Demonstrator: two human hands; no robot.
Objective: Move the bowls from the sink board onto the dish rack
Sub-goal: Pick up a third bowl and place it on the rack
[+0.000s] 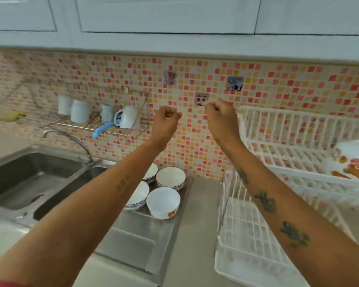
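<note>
Four bowls (163, 201) on sink board (145, 230)

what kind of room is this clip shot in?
Most likely a home kitchen. A steel double sink with a tap sits in the counter, a white dish rack stands to its right, and mugs sit on a wall shelf against a mosaic tile wall.

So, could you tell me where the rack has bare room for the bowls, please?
The rack's near lower tray, right of the counter strip, is bare. The far upper right holds a plate. The sink board is crowded with bowls at its far end.
</note>
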